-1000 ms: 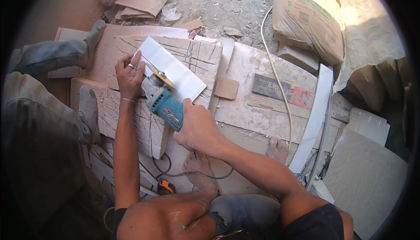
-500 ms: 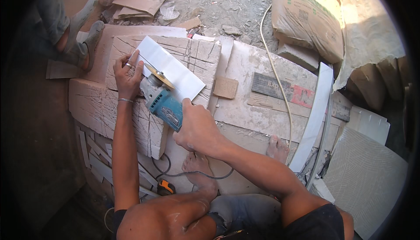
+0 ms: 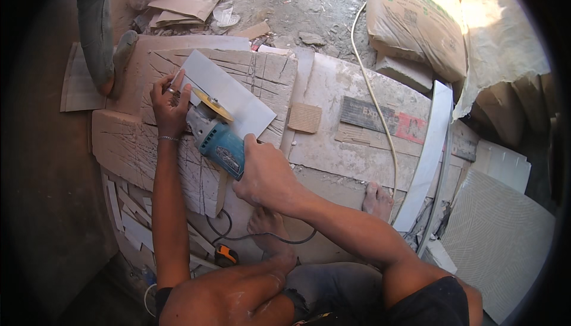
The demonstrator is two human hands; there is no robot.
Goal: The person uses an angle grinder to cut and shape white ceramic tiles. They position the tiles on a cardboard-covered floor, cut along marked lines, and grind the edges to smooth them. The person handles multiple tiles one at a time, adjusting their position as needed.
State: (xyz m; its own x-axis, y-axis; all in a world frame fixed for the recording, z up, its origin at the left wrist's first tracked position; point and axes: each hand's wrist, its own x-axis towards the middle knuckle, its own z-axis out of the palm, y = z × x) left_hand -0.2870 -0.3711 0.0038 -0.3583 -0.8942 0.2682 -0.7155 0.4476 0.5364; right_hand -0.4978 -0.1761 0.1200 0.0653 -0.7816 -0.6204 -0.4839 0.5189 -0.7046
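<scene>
My right hand (image 3: 266,174) is wrapped round the teal body of an angle grinder (image 3: 223,150). Its yellowish disc (image 3: 212,105) sits over a white tile (image 3: 232,94), beside a dark line running along the tile. Whether the disc touches the tile cannot be made out. At the tile's left end, my left hand (image 3: 171,105) grips the edge with thumb and fingers, close to the grinder's head. The tile lies tilted across a pale block (image 3: 163,147) scored with many cuts. A dark power cord (image 3: 270,238) loops below the block.
An orange and black tape measure (image 3: 225,255) lies near my bare foot. Tile offcuts (image 3: 138,231) are heaped at left. A brown square piece (image 3: 305,118), a pale cord (image 3: 373,91), a long white strip (image 3: 423,159) and a filled sack (image 3: 415,26) are rightward. Another person's leg (image 3: 95,26) stands upper left.
The other person's feet have come apart, one now showing at the top edge. The view has shifted slightly. My hands, the grinder and the tile keep nearly the same places.
</scene>
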